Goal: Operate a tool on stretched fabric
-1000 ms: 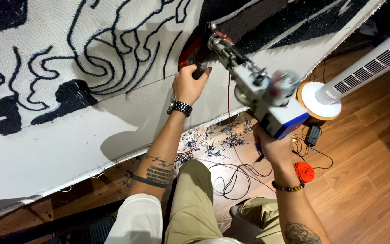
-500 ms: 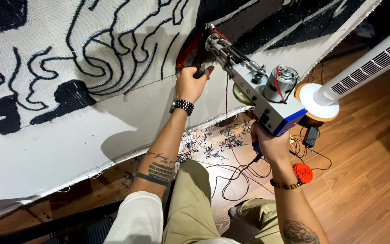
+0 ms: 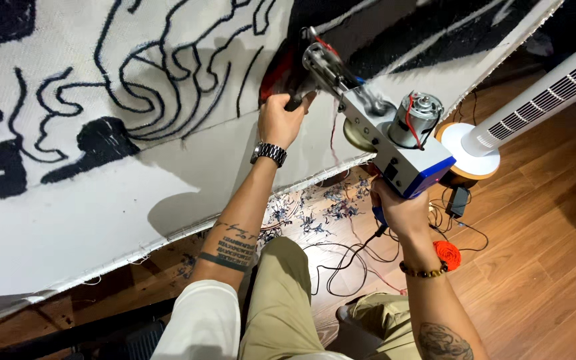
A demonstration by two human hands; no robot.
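Gripping the front handle of the tufting gun (image 3: 375, 127), the left hand (image 3: 281, 120) presses it against the white cloth (image 3: 101, 193); the right hand (image 3: 398, 213) clenches the rear grip below, beside the tower fan (image 3: 495, 130).

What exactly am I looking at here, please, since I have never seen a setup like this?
The view comes from a camera on the person's head, looking down along both arms. In front stands a stretched white cloth with black line drawings and a red patch. The person holds a hand-held power tool with a small motor against it. The left hand grips the front handle near the cloth; the right hand grips the rear handle underneath. On the wooden floor lie yarn scraps, cables, red yarn and a white tower fan.
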